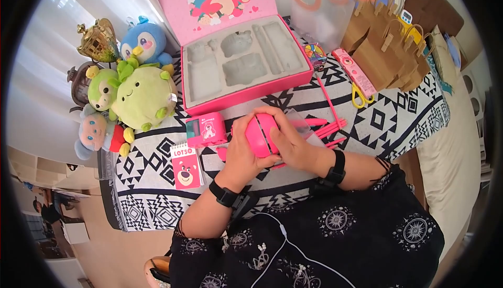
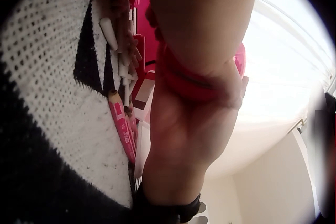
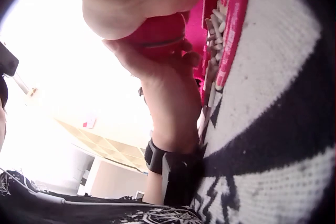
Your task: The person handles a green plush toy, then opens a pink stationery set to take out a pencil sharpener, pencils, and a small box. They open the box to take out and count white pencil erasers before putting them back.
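Both hands hold a round, bright pink two-part case (image 1: 262,133) with a dark seam across it. My left hand (image 1: 242,149) curls round its left side. My right hand (image 1: 293,145) grips the other side, fingers over the top. The left wrist view shows the right hand (image 2: 191,124) under the pink case (image 2: 191,79), and the right wrist view shows the left hand (image 3: 170,85) on it. Just left of the hands stands a pink box with a bear picture (image 1: 210,129), above a spiral LOTSO notepad (image 1: 186,170). Pink pencils (image 1: 330,128) lie to the right, partly behind my right hand.
An open pink gift box (image 1: 251,90) with a moulded grey insert stands at the back. Plush toys (image 1: 146,96) and a gold trophy (image 1: 98,41) are on the left. Paper bags (image 1: 390,55), a long pink box (image 1: 353,70) and yellow scissors (image 1: 361,95) sit at the right.
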A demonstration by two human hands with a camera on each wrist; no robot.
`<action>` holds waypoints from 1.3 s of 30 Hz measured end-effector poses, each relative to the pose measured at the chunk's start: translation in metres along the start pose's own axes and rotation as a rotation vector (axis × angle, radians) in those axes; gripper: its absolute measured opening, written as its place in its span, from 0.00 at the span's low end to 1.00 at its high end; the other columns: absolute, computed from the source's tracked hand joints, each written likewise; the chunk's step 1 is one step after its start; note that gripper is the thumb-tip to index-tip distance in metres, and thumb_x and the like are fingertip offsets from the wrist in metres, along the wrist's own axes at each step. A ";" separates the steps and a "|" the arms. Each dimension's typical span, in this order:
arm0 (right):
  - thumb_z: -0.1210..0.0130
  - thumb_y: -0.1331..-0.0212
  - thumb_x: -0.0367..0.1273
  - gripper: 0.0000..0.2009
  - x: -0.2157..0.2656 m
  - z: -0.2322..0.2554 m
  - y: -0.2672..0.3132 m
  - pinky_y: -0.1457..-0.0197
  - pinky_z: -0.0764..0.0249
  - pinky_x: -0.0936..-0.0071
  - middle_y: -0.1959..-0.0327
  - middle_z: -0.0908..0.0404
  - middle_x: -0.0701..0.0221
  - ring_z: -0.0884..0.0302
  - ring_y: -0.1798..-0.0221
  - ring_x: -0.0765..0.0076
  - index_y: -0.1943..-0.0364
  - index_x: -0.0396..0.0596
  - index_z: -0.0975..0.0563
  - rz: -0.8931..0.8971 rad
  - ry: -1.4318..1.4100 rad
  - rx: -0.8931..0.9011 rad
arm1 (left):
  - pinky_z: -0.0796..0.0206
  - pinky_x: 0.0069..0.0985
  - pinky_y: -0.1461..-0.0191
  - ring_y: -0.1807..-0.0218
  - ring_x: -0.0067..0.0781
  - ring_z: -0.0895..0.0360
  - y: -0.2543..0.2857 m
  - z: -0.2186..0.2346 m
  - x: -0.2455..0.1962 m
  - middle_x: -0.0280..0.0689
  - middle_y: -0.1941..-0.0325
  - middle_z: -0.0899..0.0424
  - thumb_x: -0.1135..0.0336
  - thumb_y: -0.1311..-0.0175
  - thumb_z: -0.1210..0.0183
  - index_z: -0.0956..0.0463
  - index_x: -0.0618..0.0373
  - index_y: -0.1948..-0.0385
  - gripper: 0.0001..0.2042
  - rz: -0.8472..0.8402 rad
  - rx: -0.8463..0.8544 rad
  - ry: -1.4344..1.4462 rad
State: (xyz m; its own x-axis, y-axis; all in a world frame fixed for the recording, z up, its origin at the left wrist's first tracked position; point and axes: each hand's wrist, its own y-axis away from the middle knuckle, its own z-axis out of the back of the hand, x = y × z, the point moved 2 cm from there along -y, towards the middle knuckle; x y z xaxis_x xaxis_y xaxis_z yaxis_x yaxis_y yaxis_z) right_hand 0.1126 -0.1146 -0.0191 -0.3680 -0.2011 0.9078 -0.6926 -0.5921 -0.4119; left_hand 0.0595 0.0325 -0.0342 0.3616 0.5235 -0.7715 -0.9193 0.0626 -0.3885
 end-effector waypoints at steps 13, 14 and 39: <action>0.64 0.24 0.45 0.22 0.003 0.009 -0.007 0.33 0.40 0.72 0.41 0.34 0.65 0.37 0.37 0.72 0.38 0.44 0.38 -0.149 -0.111 -0.002 | 0.35 0.44 0.36 0.37 0.57 0.32 -0.006 0.003 -0.015 0.51 0.34 0.36 0.60 0.65 0.21 0.43 0.56 0.34 0.51 -0.218 -0.075 -0.209; 0.64 0.24 0.45 0.22 0.003 0.010 -0.007 0.33 0.40 0.72 0.41 0.34 0.65 0.37 0.37 0.72 0.38 0.44 0.38 -0.149 -0.114 0.000 | 0.35 0.44 0.36 0.37 0.57 0.32 -0.006 0.002 -0.015 0.51 0.34 0.36 0.60 0.65 0.21 0.43 0.56 0.34 0.51 -0.216 -0.076 -0.212; 0.41 0.36 0.40 0.29 -0.013 0.025 -0.015 0.39 0.31 0.68 0.44 0.28 0.61 0.29 0.43 0.68 0.36 0.44 0.38 -0.078 -0.152 -0.012 | 0.41 0.37 0.30 0.33 0.46 0.34 -0.005 0.005 -0.012 0.50 0.33 0.37 0.70 0.62 0.24 0.50 0.60 0.32 0.51 -0.161 -0.342 -0.141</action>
State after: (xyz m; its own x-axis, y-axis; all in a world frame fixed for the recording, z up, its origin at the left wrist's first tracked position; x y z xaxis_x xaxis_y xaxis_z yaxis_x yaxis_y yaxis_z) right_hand 0.1428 -0.1224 -0.0228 -0.2156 -0.2709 0.9382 -0.7229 -0.6016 -0.3398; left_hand 0.0588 0.0300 -0.0211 0.4498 0.6429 -0.6200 -0.7395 -0.1212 -0.6622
